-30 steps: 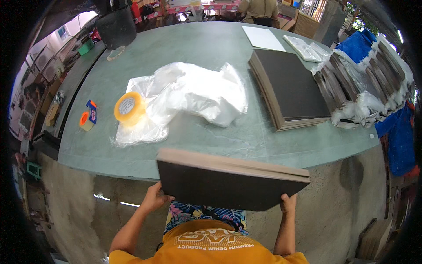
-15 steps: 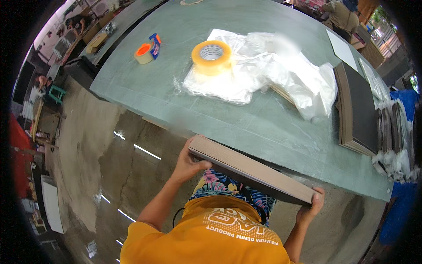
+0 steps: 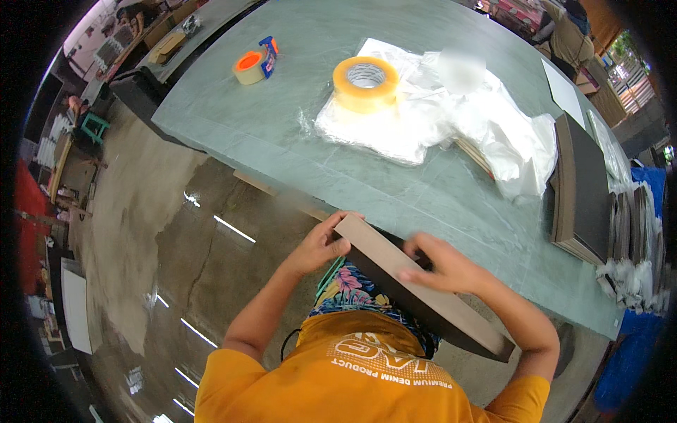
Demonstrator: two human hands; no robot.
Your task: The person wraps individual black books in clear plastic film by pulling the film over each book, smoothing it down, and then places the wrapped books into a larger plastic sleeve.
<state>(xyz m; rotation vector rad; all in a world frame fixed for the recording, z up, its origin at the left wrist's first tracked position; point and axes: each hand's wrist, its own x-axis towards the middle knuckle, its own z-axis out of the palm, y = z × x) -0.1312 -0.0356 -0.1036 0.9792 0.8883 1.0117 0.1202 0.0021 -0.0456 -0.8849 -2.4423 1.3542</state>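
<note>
I hold a thick stack of dark flat boards (image 3: 423, 292) on edge against my body, just below the green table's (image 3: 437, 190) near rim. My left hand (image 3: 321, 243) grips the stack's left end. My right hand (image 3: 441, 266) lies over its top edge near the middle, fingers spread and blurred. On the table beyond sit a big yellow tape roll (image 3: 365, 83) and crumpled clear plastic bags (image 3: 451, 120).
A second stack of dark boards (image 3: 582, 187) lies at the table's right, with bagged bundles (image 3: 635, 240) past it. An orange tape roll with a blue dispenser (image 3: 252, 65) sits far left. Concrete floor (image 3: 155, 233) lies to my left. Another person (image 3: 568, 32) stands at the far side.
I have lowered the stack closer to my body and turned left. My right hand slid from the stack's right end to its top edge near the middle.
</note>
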